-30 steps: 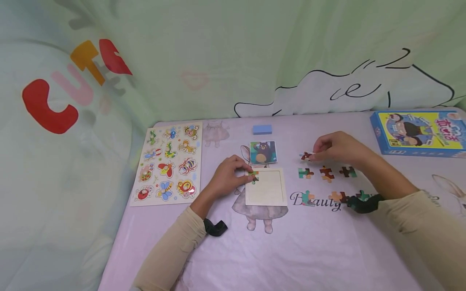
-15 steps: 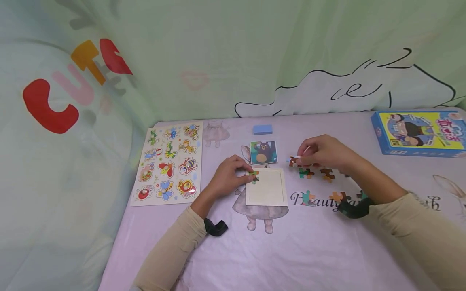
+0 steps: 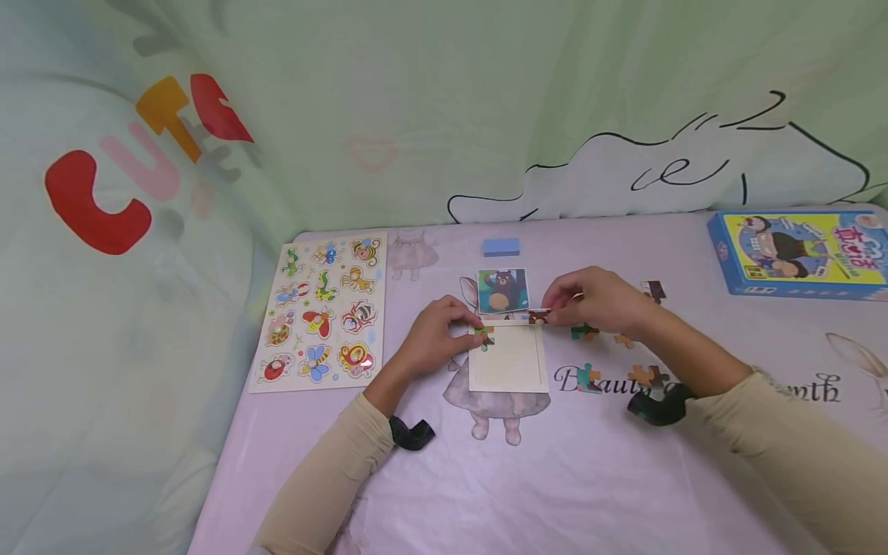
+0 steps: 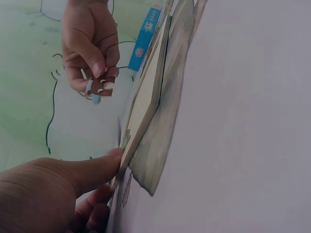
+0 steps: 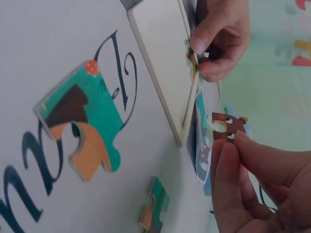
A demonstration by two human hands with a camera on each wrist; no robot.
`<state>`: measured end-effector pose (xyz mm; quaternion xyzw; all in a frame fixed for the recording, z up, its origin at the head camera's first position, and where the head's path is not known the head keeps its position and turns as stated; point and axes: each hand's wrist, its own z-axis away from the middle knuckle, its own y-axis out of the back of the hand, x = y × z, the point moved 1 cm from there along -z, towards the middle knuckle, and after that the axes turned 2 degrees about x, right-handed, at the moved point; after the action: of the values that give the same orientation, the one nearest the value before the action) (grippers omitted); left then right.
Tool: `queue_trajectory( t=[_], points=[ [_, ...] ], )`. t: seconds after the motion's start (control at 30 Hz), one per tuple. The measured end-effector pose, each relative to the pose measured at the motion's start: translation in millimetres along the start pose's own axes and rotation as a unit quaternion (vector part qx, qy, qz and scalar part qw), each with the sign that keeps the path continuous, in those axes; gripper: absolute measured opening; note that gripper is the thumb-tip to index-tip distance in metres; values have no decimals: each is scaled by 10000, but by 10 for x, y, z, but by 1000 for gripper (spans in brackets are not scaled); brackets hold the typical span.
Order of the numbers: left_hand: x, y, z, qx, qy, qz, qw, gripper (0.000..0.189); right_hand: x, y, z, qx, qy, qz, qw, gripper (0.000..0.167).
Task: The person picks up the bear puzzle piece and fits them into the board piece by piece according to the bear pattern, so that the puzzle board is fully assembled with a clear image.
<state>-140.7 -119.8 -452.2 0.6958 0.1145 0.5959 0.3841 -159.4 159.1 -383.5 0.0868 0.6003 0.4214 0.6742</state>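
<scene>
In the head view my right hand (image 3: 590,301) pinches a brown jigsaw piece (image 3: 538,317) above the upper right edge of a pale puzzle tray (image 3: 509,366). The right wrist view shows the bear's eyes and snout on that jigsaw piece (image 5: 228,125), between thumb and fingertips. My left hand (image 3: 438,339) grips the tray's left side, thumb on top and other fingers curled at the edge. Beside that thumb, a green and brown piece (image 3: 488,338) lies in the tray's upper left corner. Just behind the tray is a bear picture card (image 3: 502,290).
Several loose jigsaw pieces (image 3: 589,378) lie right of the tray, some hidden under the right arm. An insect puzzle board (image 3: 317,312) is at left, a small blue block (image 3: 500,247) behind the card. A blue and yellow box (image 3: 798,254) stands at back right.
My right hand has carried the brown jigsaw piece left and slightly toward me, from over the loose pieces to the tray's upper right edge. The left hand has stayed on the tray.
</scene>
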Motion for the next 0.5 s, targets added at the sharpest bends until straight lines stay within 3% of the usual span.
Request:
queue_trajectory(
  t=[0.5],
  points=[
    [29, 6, -1, 36, 5, -77, 10000, 18, -60, -170, -62, -164, -209, -299, 9992, 13]
  ],
)
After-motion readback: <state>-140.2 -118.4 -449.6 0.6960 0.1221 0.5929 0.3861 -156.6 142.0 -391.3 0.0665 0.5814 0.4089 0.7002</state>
